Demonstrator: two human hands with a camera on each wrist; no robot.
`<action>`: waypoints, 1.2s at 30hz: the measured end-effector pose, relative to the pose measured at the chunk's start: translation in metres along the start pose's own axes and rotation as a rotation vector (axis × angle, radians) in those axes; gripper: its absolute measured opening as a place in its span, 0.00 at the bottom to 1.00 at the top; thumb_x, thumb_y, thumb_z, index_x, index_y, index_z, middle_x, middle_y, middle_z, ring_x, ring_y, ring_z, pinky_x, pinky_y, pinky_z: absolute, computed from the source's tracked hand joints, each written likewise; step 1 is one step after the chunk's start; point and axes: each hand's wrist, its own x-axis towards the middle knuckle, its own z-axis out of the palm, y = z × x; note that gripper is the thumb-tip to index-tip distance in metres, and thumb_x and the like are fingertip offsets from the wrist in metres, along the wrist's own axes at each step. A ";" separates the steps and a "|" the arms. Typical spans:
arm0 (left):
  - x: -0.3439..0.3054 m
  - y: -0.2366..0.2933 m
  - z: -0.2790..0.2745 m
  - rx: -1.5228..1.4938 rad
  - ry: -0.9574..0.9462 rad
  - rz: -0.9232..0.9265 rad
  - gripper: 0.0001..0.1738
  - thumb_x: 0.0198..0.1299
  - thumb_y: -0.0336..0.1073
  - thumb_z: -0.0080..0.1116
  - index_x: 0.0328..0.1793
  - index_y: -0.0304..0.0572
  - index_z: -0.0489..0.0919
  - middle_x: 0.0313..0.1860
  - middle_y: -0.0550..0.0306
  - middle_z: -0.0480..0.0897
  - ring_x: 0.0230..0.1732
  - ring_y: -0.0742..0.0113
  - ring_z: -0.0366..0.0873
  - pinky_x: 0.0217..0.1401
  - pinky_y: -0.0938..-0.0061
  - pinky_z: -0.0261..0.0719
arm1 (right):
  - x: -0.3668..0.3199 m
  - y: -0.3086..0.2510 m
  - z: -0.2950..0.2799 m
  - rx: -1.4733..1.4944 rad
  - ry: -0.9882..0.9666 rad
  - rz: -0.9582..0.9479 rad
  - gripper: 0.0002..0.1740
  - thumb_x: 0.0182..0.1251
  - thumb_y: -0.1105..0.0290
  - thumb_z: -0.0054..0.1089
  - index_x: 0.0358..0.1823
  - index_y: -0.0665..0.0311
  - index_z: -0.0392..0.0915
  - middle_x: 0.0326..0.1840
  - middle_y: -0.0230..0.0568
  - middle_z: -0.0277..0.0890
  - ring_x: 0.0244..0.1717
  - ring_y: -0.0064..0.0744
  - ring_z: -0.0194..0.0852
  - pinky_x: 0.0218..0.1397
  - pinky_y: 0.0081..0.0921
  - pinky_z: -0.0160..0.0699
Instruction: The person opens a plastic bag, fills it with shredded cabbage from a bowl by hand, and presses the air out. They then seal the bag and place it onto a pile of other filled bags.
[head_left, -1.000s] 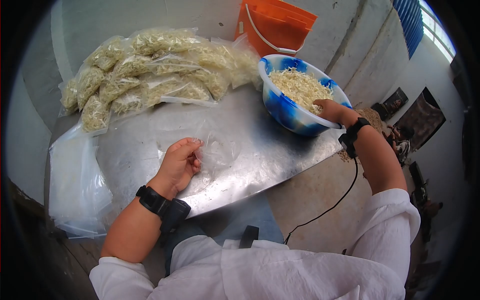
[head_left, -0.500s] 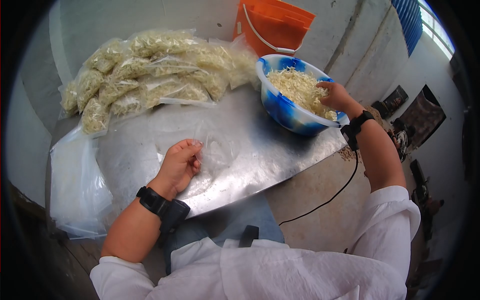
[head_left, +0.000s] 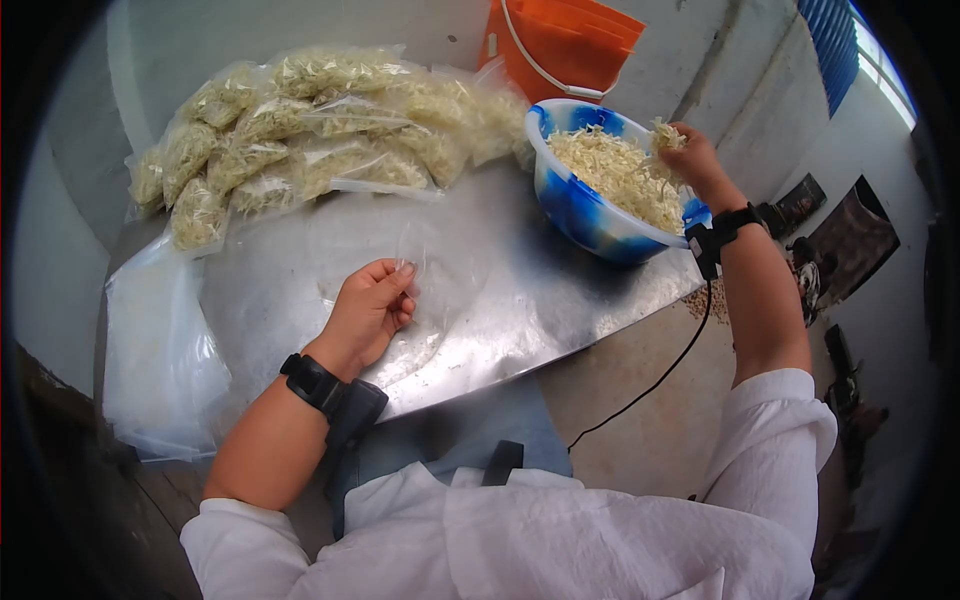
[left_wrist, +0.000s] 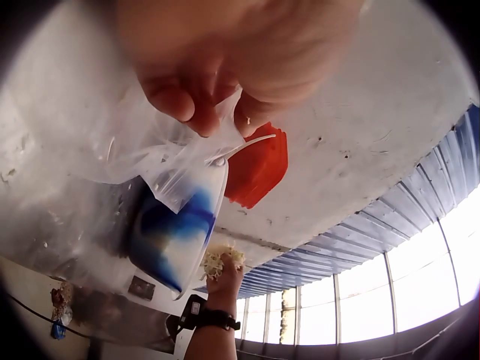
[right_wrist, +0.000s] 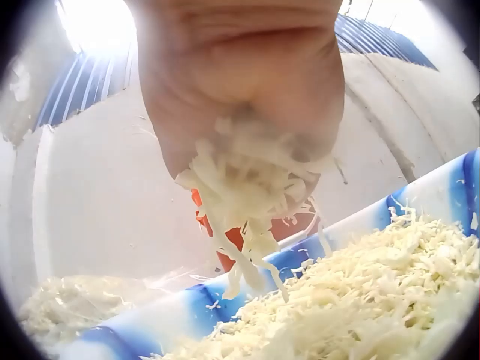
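Note:
My left hand (head_left: 368,312) pinches a thin clear plastic bag (left_wrist: 169,169) between thumb and fingers, over the metal table (head_left: 500,250). A blue-and-white basin (head_left: 590,215) stands at the table's right end, heaped with pale cream shreds (head_left: 610,168). Above its right-hand rim my right hand (head_left: 695,162) grips a loose handful of the shreds (right_wrist: 251,191). Long strands hang from that handful in the right wrist view. The bag's mouth is hard to make out against the shiny metal.
Filled clear bags of shreds (head_left: 290,130) are piled along the back of the table. A stack of flat plastic bags (head_left: 155,350) lies at the left. Behind the basin is an orange bucket (head_left: 565,45) with a white handle. A black cable (head_left: 650,395) hangs from my right wrist.
My right hand has risen out of the shreds in the basin and now holds a handful above the rim. The left hand keeps its pinch on the bag, and the head view has shifted slightly.

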 end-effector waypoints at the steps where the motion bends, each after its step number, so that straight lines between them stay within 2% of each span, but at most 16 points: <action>1: 0.001 -0.001 0.000 -0.001 0.003 -0.002 0.06 0.61 0.37 0.54 0.39 0.43 0.74 0.26 0.64 0.75 0.23 0.79 0.72 0.25 0.85 0.70 | 0.000 -0.004 0.001 0.001 -0.003 0.001 0.17 0.48 0.77 0.57 0.43 0.68 0.77 0.30 0.38 0.78 0.31 0.27 0.76 0.37 0.24 0.74; 3: 0.002 -0.002 0.002 0.027 -0.003 -0.012 0.07 0.61 0.37 0.54 0.39 0.43 0.73 0.27 0.63 0.75 0.23 0.79 0.72 0.26 0.85 0.71 | -0.001 -0.020 0.004 0.284 -0.029 0.020 0.16 0.50 0.79 0.55 0.44 0.71 0.75 0.33 0.37 0.77 0.32 0.24 0.75 0.37 0.22 0.75; 4: 0.002 -0.002 0.002 0.029 0.004 -0.013 0.07 0.61 0.37 0.54 0.39 0.43 0.73 0.27 0.63 0.75 0.23 0.79 0.72 0.26 0.85 0.71 | -0.006 -0.036 0.009 0.289 -0.034 0.021 0.16 0.50 0.79 0.55 0.44 0.71 0.75 0.33 0.37 0.77 0.32 0.24 0.75 0.37 0.22 0.75; 6: 0.003 -0.003 0.003 0.024 -0.002 -0.030 0.07 0.61 0.37 0.54 0.40 0.43 0.73 0.27 0.63 0.75 0.23 0.79 0.72 0.26 0.85 0.71 | -0.020 -0.066 0.021 0.527 -0.089 -0.017 0.19 0.50 0.80 0.56 0.47 0.71 0.73 0.36 0.39 0.76 0.34 0.26 0.75 0.37 0.23 0.76; 13: 0.002 -0.001 0.004 0.054 0.018 -0.030 0.09 0.61 0.37 0.55 0.43 0.43 0.72 0.28 0.63 0.75 0.24 0.79 0.73 0.25 0.86 0.72 | -0.073 -0.144 0.098 0.904 -0.412 -0.104 0.22 0.50 0.81 0.58 0.50 0.70 0.69 0.41 0.40 0.75 0.36 0.29 0.76 0.40 0.27 0.79; 15: 0.003 -0.003 0.003 0.035 -0.004 -0.016 0.09 0.61 0.36 0.55 0.44 0.42 0.72 0.29 0.62 0.75 0.24 0.79 0.73 0.25 0.86 0.72 | -0.095 -0.155 0.128 0.985 -0.439 -0.074 0.22 0.50 0.79 0.59 0.50 0.70 0.70 0.40 0.37 0.75 0.35 0.23 0.74 0.38 0.22 0.77; 19: 0.003 -0.003 0.006 0.035 0.012 -0.008 0.09 0.60 0.36 0.55 0.44 0.43 0.72 0.29 0.62 0.75 0.24 0.79 0.73 0.25 0.87 0.73 | -0.116 -0.141 0.180 0.944 -0.436 -0.100 0.21 0.50 0.78 0.61 0.48 0.69 0.71 0.37 0.33 0.74 0.33 0.18 0.71 0.36 0.18 0.73; 21: 0.003 -0.003 0.006 0.027 0.030 -0.005 0.10 0.61 0.36 0.55 0.45 0.43 0.71 0.29 0.62 0.75 0.24 0.78 0.73 0.25 0.85 0.72 | -0.126 -0.136 0.195 0.735 -0.336 -0.171 0.19 0.50 0.76 0.61 0.47 0.69 0.72 0.34 0.32 0.74 0.33 0.16 0.68 0.35 0.16 0.71; 23: 0.004 -0.004 0.007 0.027 0.053 0.013 0.10 0.61 0.36 0.54 0.46 0.43 0.70 0.28 0.62 0.75 0.23 0.77 0.72 0.25 0.84 0.71 | -0.132 -0.128 0.206 0.708 -0.312 -0.119 0.18 0.50 0.75 0.61 0.44 0.68 0.74 0.34 0.33 0.74 0.34 0.17 0.69 0.38 0.17 0.71; 25: 0.003 -0.007 0.009 0.022 0.078 0.024 0.10 0.61 0.36 0.54 0.46 0.43 0.69 0.28 0.61 0.75 0.23 0.76 0.72 0.25 0.83 0.71 | -0.135 -0.119 0.216 0.626 -0.307 -0.214 0.17 0.49 0.74 0.62 0.42 0.68 0.75 0.35 0.35 0.75 0.35 0.20 0.70 0.40 0.18 0.71; 26: 0.004 -0.008 0.010 0.018 0.105 0.050 0.10 0.61 0.36 0.53 0.46 0.43 0.69 0.28 0.61 0.75 0.23 0.76 0.71 0.25 0.82 0.70 | -0.135 -0.114 0.221 0.544 -0.285 -0.321 0.17 0.47 0.73 0.62 0.41 0.67 0.76 0.37 0.39 0.76 0.38 0.26 0.73 0.44 0.21 0.72; 27: 0.005 -0.009 0.010 0.015 0.133 0.076 0.09 0.62 0.36 0.52 0.46 0.43 0.68 0.27 0.61 0.74 0.22 0.76 0.71 0.25 0.81 0.69 | -0.136 -0.113 0.225 0.548 -0.283 -0.323 0.17 0.47 0.73 0.62 0.41 0.67 0.76 0.37 0.39 0.76 0.38 0.26 0.73 0.44 0.21 0.72; 29: 0.007 -0.013 0.007 0.019 0.134 0.119 0.11 0.61 0.36 0.52 0.47 0.42 0.68 0.28 0.61 0.74 0.24 0.75 0.71 0.25 0.81 0.69 | -0.139 -0.112 0.231 0.471 -0.280 -0.514 0.19 0.44 0.74 0.63 0.42 0.66 0.76 0.39 0.43 0.76 0.40 0.35 0.75 0.46 0.23 0.72; 31: 0.006 -0.014 0.007 0.022 0.136 0.161 0.14 0.60 0.35 0.52 0.49 0.40 0.68 0.30 0.60 0.74 0.25 0.75 0.71 0.25 0.81 0.68 | -0.143 -0.115 0.229 0.438 -0.327 -0.493 0.19 0.43 0.74 0.63 0.42 0.66 0.76 0.39 0.44 0.76 0.41 0.38 0.75 0.46 0.25 0.72; 33: 0.005 -0.012 0.010 0.055 0.219 0.179 0.07 0.62 0.33 0.49 0.45 0.45 0.68 0.27 0.62 0.74 0.22 0.76 0.71 0.25 0.82 0.69 | -0.144 -0.116 0.230 0.403 -0.372 -0.479 0.20 0.42 0.74 0.63 0.42 0.65 0.76 0.39 0.45 0.76 0.41 0.41 0.75 0.47 0.27 0.72; 36: 0.004 -0.011 0.012 0.134 0.267 0.210 0.06 0.62 0.33 0.49 0.44 0.44 0.69 0.27 0.62 0.74 0.21 0.77 0.70 0.24 0.83 0.68 | -0.141 -0.116 0.231 0.309 -0.496 -0.469 0.20 0.41 0.72 0.63 0.41 0.64 0.77 0.40 0.47 0.76 0.42 0.44 0.75 0.46 0.29 0.72</action>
